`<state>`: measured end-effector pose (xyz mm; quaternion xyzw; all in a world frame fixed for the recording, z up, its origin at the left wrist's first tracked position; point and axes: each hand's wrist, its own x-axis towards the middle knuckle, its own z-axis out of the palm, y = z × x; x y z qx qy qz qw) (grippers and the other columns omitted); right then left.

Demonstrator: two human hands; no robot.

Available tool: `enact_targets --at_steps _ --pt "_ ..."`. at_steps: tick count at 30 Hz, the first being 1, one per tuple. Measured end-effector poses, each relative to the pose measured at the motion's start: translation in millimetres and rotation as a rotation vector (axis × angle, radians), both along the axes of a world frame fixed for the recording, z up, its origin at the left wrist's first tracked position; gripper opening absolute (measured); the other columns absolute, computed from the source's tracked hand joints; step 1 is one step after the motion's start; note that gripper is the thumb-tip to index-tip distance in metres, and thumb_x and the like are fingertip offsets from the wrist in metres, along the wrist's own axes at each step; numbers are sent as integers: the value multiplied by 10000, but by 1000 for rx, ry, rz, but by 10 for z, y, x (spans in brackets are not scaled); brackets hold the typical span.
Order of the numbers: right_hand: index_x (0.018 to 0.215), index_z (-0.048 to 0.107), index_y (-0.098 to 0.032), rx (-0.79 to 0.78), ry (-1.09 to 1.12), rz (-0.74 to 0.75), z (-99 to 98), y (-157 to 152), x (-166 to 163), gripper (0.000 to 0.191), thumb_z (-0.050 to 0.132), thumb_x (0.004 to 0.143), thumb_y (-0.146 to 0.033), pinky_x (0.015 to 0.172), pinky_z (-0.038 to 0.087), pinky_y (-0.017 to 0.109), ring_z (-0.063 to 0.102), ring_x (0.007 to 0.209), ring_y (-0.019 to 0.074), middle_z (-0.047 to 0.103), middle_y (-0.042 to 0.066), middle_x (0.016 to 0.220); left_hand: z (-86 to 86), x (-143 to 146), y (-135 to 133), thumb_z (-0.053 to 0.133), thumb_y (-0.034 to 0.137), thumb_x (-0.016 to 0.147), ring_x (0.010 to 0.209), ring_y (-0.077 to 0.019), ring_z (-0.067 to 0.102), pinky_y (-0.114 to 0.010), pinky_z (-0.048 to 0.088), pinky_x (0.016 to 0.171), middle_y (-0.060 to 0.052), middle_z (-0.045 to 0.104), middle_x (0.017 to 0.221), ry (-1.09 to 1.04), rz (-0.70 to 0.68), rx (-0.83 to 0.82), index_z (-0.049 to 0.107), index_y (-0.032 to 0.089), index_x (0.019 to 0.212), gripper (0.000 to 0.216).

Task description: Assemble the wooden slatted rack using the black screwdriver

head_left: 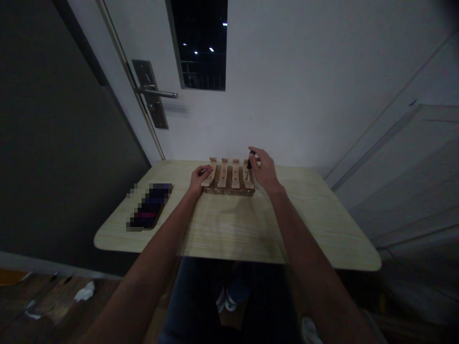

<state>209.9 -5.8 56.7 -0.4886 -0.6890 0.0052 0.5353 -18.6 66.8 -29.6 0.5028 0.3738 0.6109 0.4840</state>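
A small wooden rack sits near the back of the table, with a dark brown base [229, 191] and several pale wooden strips [235, 174] fixed across it. The strips have raised lips at their far ends and dark holes or screw heads along them. At the rack's left end, my left hand [199, 177] grips the leftmost strip, its fingertips on top. A black-handled screwdriver [249, 161] is held in my right hand [264, 168]. Its thin metal shaft points down to the rightmost strip [248, 180]. Whether the tip sits in a screw is too small to tell.
The light wood-grain table [229, 229] stands against a white door with a metal lever handle [158, 93] and a dark window [202, 45]. A blurred-out phone [152, 208] lies on the table's left side. White crumpled paper [85, 291] is on the floor.
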Motion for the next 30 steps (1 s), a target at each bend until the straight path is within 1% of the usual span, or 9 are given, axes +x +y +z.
enact_targets --at_steps 4,7,10,13,17,20,23,28,30 --pt "1202 549 -216 -114 46 111 10 -5 11 352 363 924 -324 721 560 328 631 800 156 656 83 1006 -8 2 12 788 420 514 845 -199 603 -331 448 806 -61 685 910 0 4 -3 640 166 754 379" --pt "1265 500 -258 -88 2 45 27 -41 25 372 425 902 -294 688 548 323 591 675 131 648 49 954 -13 3 24 788 418 519 865 -205 606 -339 447 820 -65 682 925 3 4 -1 640 165 754 376" --pt "1174 562 -262 -36 -83 -42 38 -64 18 307 503 875 -293 704 530 330 547 635 121 631 39 947 -20 1 30 780 423 535 869 -207 610 -345 448 820 -66 679 926 6 -6 1 639 163 761 372" --pt "1088 602 -248 -37 -106 -40 25 -45 -3 241 495 884 -314 740 529 335 573 713 140 624 51 953 -20 0 25 777 425 542 845 -204 613 -344 451 804 -60 678 898 11 -13 -1 640 162 772 376" --pt "1239 517 -226 -39 -44 60 -10 18 -16 377 427 874 -213 810 532 348 600 921 170 609 90 1113 -7 7 11 777 435 536 844 -209 613 -342 456 788 -61 680 899 11 -10 -3 635 159 768 387" --pt "1287 477 -225 -95 -38 123 -7 34 -3 430 377 873 -168 754 541 337 609 853 158 620 83 1097 6 12 2 780 432 529 865 -211 610 -342 453 798 -67 681 931 9 -7 2 630 160 758 386" --pt "1318 440 -246 -60 -72 111 17 4 11 444 448 875 -213 718 533 330 588 786 156 615 69 1065 21 14 -9 783 433 523 861 -206 602 -337 445 805 -67 681 928 10 -1 7 628 159 752 389" --pt "1076 584 -251 -43 -105 -11 22 -62 -11 220 530 867 -292 674 516 316 523 669 131 572 47 944 36 15 -28 783 440 519 809 -190 591 -325 441 784 -52 676 867 8 -3 11 623 162 739 389" --pt "1090 579 -241 -41 -103 -29 9 -63 -31 233 510 869 -270 696 522 330 537 704 142 564 59 957 36 14 -34 778 434 532 795 -186 590 -322 440 773 -49 673 858 8 -7 10 625 163 751 381"
